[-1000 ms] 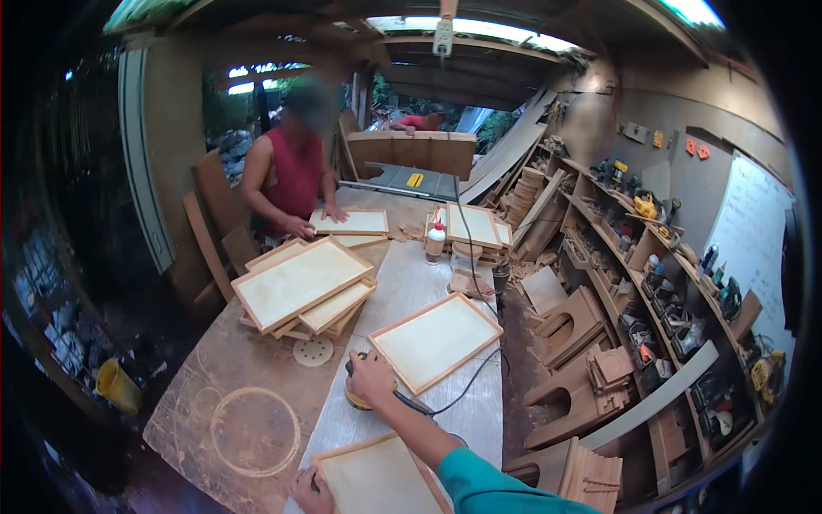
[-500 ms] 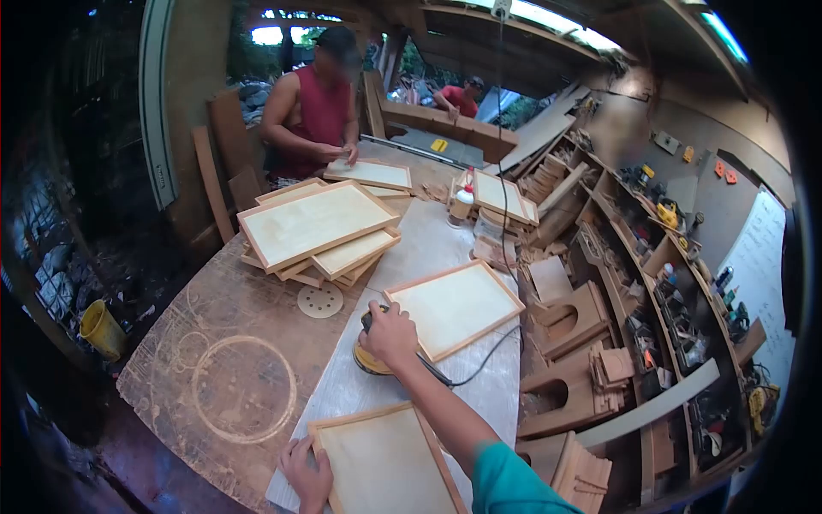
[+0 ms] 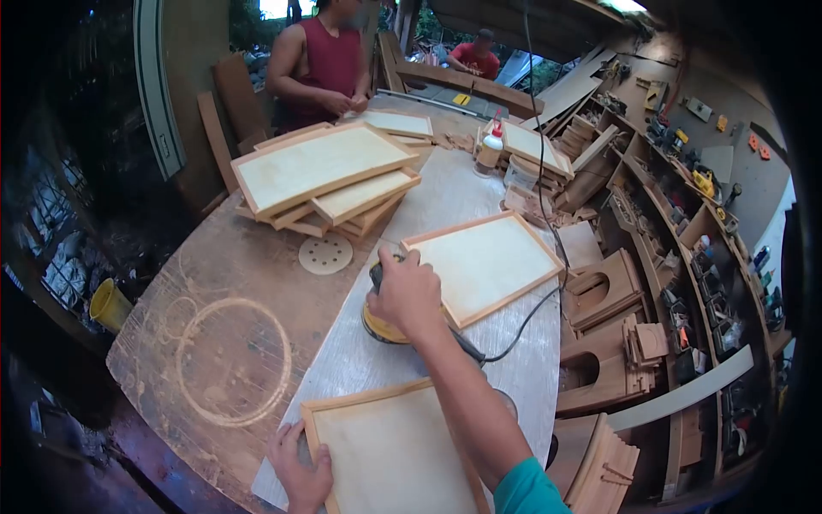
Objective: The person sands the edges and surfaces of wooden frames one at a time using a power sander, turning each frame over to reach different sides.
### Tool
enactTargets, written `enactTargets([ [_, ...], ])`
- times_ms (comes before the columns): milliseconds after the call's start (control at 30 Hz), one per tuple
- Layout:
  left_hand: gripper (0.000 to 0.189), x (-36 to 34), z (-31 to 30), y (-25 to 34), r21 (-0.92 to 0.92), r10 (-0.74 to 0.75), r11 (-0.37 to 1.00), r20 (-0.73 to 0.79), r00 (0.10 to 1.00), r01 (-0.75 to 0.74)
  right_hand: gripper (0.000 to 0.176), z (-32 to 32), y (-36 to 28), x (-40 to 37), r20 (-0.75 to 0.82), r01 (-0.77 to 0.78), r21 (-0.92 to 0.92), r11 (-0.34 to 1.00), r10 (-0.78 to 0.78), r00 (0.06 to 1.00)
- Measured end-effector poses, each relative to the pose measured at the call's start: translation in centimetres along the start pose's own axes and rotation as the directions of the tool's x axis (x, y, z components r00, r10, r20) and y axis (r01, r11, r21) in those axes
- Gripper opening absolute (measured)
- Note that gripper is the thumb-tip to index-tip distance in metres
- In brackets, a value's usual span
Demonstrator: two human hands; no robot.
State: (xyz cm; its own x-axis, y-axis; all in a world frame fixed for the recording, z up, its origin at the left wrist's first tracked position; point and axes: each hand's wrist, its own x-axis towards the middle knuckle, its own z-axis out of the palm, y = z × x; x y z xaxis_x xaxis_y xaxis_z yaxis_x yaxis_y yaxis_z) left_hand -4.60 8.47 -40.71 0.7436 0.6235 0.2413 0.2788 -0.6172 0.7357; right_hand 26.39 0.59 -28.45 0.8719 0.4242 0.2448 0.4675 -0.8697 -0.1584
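Note:
My right hand [image 3: 406,291] is wrapped round the top of a yellow and black sander [image 3: 381,324], which rests on the pale board [image 3: 342,364] on the table. A cord runs from the sander to the right. Near the bottom edge, my left hand [image 3: 300,469] touches the left side of a wood-framed tray [image 3: 385,450], its thumb and fingers apart at the frame. Another framed tray [image 3: 484,264] lies just beyond the sander. At its left is a round sanding disc [image 3: 325,254] with holes.
Stacked framed trays [image 3: 321,171] stand at the back left of the table [image 3: 231,283]. A glue bottle [image 3: 489,152] is behind. One person [image 3: 330,60] stands across the table; another person [image 3: 476,58] is farther back. Shelves [image 3: 659,257] with tools line the right.
The view has shifted, so the table and trays appear higher. My right hand still holds the sander, and my left hand remains at the near tray's edge.

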Motion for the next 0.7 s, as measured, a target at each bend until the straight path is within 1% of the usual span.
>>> enactTargets([
  [67,0.057,-0.2,0.0,0.8,0.003,0.004,1.0,-0.028,1.0,-0.004,0.063,-0.3,0.3,0.7,0.0,-0.011,-0.017,1.0,0.011,1.0],
  [133,0.058,0.4,0.1,1.2,0.006,0.003,1.0,-0.066,0.998,-0.002,0.064,-0.8,0.4,2.1,0.21,0.018,-0.044,0.999,-0.008,0.978],
  [167,0.053,0.3,-0.6,1.9,0.09,0.02,0.996,-0.015,1.0,-0.018,0.065,-2.0,0.0,2.5,0.31,0.002,-0.039,0.999,0.011,0.951],
  [200,0.049,0.1,-1.0,2.3,0.17,0.027,0.985,0.044,0.999,-0.034,0.065,-2.2,-0.1,2.8,0.315,0.005,-0.044,0.999,0.009,0.949],
  [233,0.049,0.0,-1.1,1.9,0.165,0.015,0.986,0.05,0.999,-0.023,0.063,-1.8,0.0,2.9,0.303,0.015,0.012,1.0,-0.018,0.953],
  [267,0.055,-0.1,-1.1,1.1,0.18,0.035,0.983,0.065,0.997,-0.046,0.062,-1.4,0.3,2.8,0.294,0.016,0.066,0.998,-0.035,0.955],
  [300,0.06,-0.1,-0.9,0.6,0.189,0.061,0.979,0.095,0.994,-0.079,0.062,-1.5,0.4,2.5,0.311,-0.008,0.048,0.999,-0.007,0.95],
  [333,0.06,0.0,-0.6,0.5,0.171,0.061,0.982,0.134,0.989,-0.084,0.057,-1.4,0.3,2.2,0.23,0.001,0.078,0.997,-0.019,0.973],
  [367,0.058,0.3,-0.7,0.9,0.101,0.028,0.994,0.107,0.994,-0.039,0.053,-1.3,0.4,1.9,0.156,0.014,0.107,0.994,-0.031,0.987],
  [400,0.056,0.2,-0.9,0.9,0.042,-0.021,0.999,0.08,0.997,0.018,0.053,-0.9,0.6,1.4,0.194,-0.015,0.095,0.995,-0.004,0.981],
  [433,0.056,0.0,-0.9,0.5,0.045,-0.044,0.998,0.109,0.993,0.039,0.048,-0.8,0.6,1.4,0.144,0.026,0.105,0.994,-0.041,0.989],
  [467,0.055,-0.1,-0.7,0.1,-0.018,-0.052,0.998,0.095,0.994,0.054,0.044,-0.7,0.6,1.6,0.083,0.075,0.11,0.991,-0.084,0.993],
  [500,0.054,-0.1,-0.5,0.1,-0.078,-0.059,0.995,0.079,0.995,0.065,0.044,-0.7,0.5,1.6,0.103,0.067,0.103,0.992,-0.077,0.992],
  [533,0.054,-0.1,-0.7,0.5,-0.076,-0.069,0.994,0.098,0.993,0.077,0.041,-0.7,0.5,1.3,0.079,0.071,0.116,0.991,-0.08,0.994],
  [567,0.053,0.1,-0.9,0.9,-0.031,-0.056,0.998,0.109,0.992,0.059,0.039,-0.8,0.5,1.2,0.047,0.079,0.133,0.988,-0.086,0.995],
  [600,0.053,0.4,-1.1,1.2,0.015,-0.038,0.999,0.115,0.993,0.036,0.039,-1.0,0.5,1.2,0.052,0.072,0.139,0.988,-0.08,0.995],
  [667,0.053,0.4,-1.0,0.9,0.015,-0.034,0.999,0.109,0.993,0.033,0.046,-1.4,0.5,1.5,0.174,0.026,0.175,0.984,-0.057,0.983],
  [700,0.052,0.1,-1.0,0.7,0.008,-0.038,0.999,0.102,0.994,0.037,0.046,-1.5,0.5,1.5,0.177,0.026,0.179,0.984,-0.058,0.983],
])
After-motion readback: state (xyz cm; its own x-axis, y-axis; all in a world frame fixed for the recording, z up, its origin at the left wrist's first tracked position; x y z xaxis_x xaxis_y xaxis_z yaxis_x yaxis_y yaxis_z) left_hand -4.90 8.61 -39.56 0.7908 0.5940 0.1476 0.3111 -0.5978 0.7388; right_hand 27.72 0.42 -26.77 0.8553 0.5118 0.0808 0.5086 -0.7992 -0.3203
